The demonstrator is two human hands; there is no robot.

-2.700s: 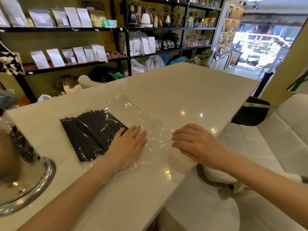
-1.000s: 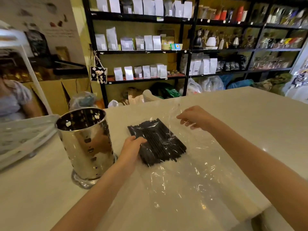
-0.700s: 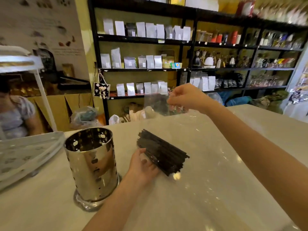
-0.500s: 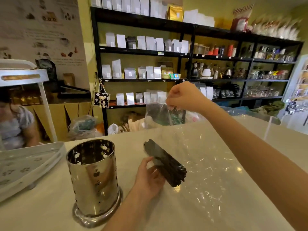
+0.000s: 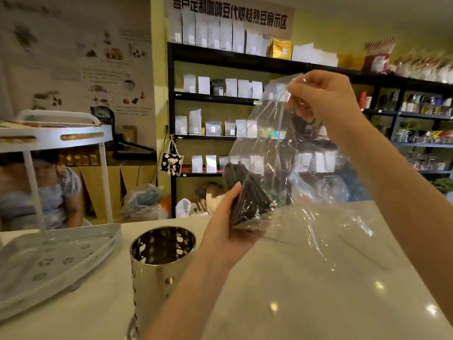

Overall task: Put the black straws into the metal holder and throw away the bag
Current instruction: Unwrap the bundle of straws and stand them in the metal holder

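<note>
Head view: left hand (image 5: 226, 225) closed around straws (image 5: 247, 195), held above table (image 5: 318, 290) beside holder (image 5: 161, 261). Right hand (image 5: 326, 96) pinches bag (image 5: 301, 173) top, raised; straws partly inside.

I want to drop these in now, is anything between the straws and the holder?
Only the clear bag wrapping the black straws. The metal holder looks open-topped with nothing over it.
</note>
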